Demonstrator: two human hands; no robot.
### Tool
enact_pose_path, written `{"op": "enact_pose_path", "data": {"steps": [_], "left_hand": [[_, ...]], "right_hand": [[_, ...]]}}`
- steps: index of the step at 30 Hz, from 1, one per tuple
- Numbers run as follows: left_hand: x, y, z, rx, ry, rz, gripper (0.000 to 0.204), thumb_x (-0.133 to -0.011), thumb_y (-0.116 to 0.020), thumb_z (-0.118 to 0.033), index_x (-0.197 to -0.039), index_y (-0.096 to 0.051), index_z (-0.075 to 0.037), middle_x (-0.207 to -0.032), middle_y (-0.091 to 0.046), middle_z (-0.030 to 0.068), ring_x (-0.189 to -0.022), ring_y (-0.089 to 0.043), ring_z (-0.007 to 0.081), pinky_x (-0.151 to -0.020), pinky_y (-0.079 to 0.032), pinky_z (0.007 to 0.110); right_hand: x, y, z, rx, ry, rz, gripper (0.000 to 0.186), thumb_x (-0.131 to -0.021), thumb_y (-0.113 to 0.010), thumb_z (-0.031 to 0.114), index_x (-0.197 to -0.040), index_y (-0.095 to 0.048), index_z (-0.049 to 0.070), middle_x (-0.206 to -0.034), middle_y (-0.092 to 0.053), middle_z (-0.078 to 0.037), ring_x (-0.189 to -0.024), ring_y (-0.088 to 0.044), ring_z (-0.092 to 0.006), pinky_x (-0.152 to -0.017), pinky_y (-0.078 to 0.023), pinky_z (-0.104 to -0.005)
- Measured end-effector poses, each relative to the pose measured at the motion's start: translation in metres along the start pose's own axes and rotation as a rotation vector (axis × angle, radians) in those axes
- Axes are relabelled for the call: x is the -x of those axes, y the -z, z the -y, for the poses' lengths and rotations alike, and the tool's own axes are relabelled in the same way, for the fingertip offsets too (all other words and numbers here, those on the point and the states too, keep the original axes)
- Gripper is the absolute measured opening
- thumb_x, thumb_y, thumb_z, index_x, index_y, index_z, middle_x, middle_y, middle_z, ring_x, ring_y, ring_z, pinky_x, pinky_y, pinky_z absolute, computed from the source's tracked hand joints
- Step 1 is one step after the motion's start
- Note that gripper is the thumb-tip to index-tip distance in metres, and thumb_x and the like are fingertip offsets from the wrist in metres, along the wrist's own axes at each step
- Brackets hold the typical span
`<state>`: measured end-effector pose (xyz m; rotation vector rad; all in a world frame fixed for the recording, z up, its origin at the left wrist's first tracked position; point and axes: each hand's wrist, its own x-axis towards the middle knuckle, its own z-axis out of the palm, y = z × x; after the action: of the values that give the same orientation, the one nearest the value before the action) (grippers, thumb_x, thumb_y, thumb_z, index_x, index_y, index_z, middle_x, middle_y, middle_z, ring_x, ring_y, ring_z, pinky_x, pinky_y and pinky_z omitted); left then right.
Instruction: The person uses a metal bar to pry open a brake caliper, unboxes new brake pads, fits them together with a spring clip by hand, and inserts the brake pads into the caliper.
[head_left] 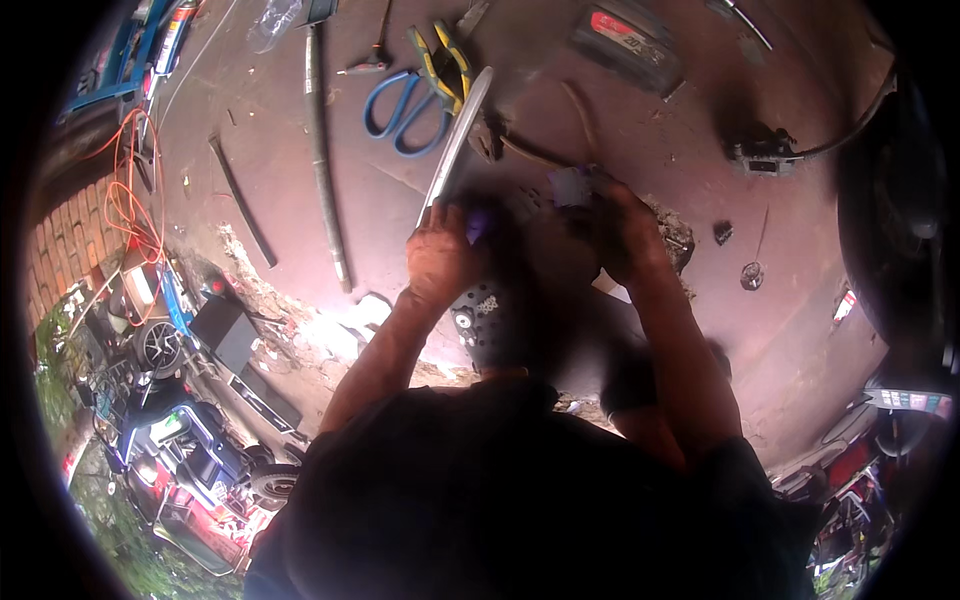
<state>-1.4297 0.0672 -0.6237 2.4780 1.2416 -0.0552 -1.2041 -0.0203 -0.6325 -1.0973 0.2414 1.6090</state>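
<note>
A long, slim, curved silver strip (460, 140) slants up from the curled left hand (440, 258); whether that hand grips it, I cannot tell. Next, a small, flat purple-grey piece (570, 187) shows at the curled right hand (630, 235), its grip too dark to tell. Farther right lies a black, boxy, cabled part (766, 157).

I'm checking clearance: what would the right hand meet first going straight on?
Past the purple piece it seems to hold, the right hand would probably meet the curved brown rod first, though depth is unclear.
</note>
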Motion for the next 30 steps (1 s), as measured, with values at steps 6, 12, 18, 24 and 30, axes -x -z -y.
{"op": "enact_pose_path", "data": {"steps": [6,12,18,24,30], "left_hand": [[-0.019,0.043,-0.025,0.428,-0.019,-0.061,0.031,-0.075,-0.074,-0.016,-0.099,-0.059,-0.004,-0.09,-0.064,0.0147,-0.085,-0.064,0.036,-0.073,-0.052,0.043],[-0.037,0.055,-0.045,0.433,-0.199,-0.114,0.034,-0.068,-0.072,0.001,-0.099,-0.058,-0.005,-0.09,-0.061,0.0086,-0.079,-0.062,0.0233,-0.069,-0.052,0.034],[-0.036,0.056,-0.041,0.441,-0.224,-0.078,0.042,-0.069,-0.077,-0.011,-0.107,-0.06,-0.006,-0.099,-0.06,0.0139,-0.087,-0.063,0.0357,-0.072,-0.052,0.042],[-0.037,0.062,-0.044,0.495,-0.191,-0.05,0.035,-0.07,-0.07,0.002,-0.102,-0.059,-0.004,-0.092,-0.062,0.0098,-0.083,-0.064,0.0248,-0.07,-0.052,0.035],[-0.035,0.065,-0.045,0.578,-0.093,-0.013,0.039,-0.07,-0.072,0.001,-0.106,-0.061,-0.006,-0.094,-0.064,0.0088,-0.083,-0.064,0.0228,-0.071,-0.052,0.032]], "right_hand": [[0.005,-0.01,0.0,-0.017,-0.013,0.052,0.042,-0.089,-0.057,0.034,-0.12,-0.055,0.007,-0.113,-0.063,-0.009,-0.1,-0.061,-0.0235,-0.085,-0.046,-0.0358],[0.003,-0.012,-0.024,0.548,0.427,0.216,0.038,-0.09,-0.056,0.027,-0.12,-0.055,0.004,-0.112,-0.062,-0.009,-0.103,-0.059,-0.0214,-0.09,-0.047,-0.0366],[0.009,-0.026,-0.021,-0.209,-0.01,0.217,0.034,-0.09,-0.057,0.021,-0.119,-0.054,0.004,-0.109,-0.06,-0.009,-0.102,-0.058,-0.0202,-0.092,-0.047,-0.0365],[0.012,-0.035,-0.016,-0.186,0.013,0.178,0.034,-0.09,-0.058,0.021,-0.12,-0.054,0.005,-0.11,-0.06,-0.008,-0.101,-0.059,-0.0209,-0.091,-0.047,-0.0374],[0.017,-0.043,-0.01,-0.206,-0.005,0.091,0.033,-0.089,-0.061,0.013,-0.119,-0.054,0.005,-0.107,-0.059,-0.01,-0.093,-0.06,-0.0227,-0.077,-0.052,-0.0385]]}}
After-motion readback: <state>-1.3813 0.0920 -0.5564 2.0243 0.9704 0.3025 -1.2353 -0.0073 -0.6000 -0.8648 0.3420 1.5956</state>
